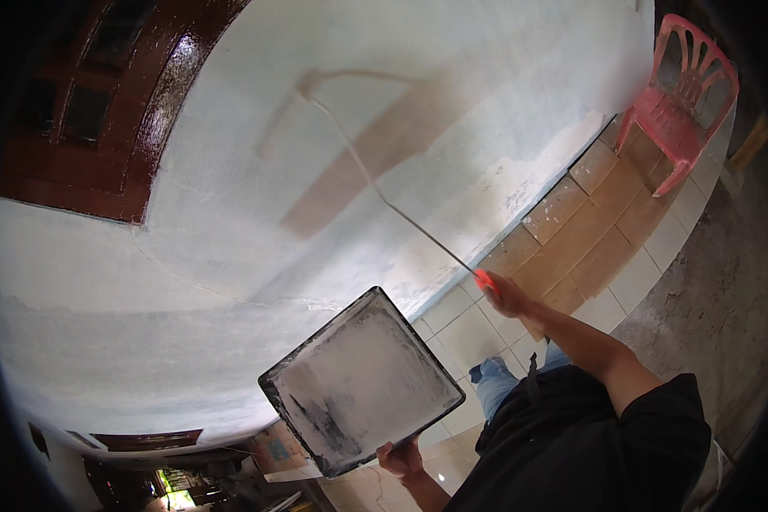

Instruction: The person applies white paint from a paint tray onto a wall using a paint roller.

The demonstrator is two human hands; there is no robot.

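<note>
My right hand [505, 294] is closed round the red handle of a long, bent metal rod, which looks like a paint roller [412, 222]. Its far end lies over the pale wall [222, 230] and is smeared by motion, so the roller head cannot be made out clearly. A brownish band crosses the wall beside that end; whether it is wet paint, shadow or the blurred head I cannot tell. Low in front of me, my left hand [399, 458] grips the near edge of a black-rimmed rectangular paint tray [384, 358], coated inside with pale paint and dark streaks.
A glossy brown wooden door or window frame [132, 183] is at upper left. Brown sheets [572, 235] cover tiles along the wall's foot. At upper right stands a red plastic chair [674, 111]. Rough grey floor [700, 282] lies to the right, and clutter sits at lower left.
</note>
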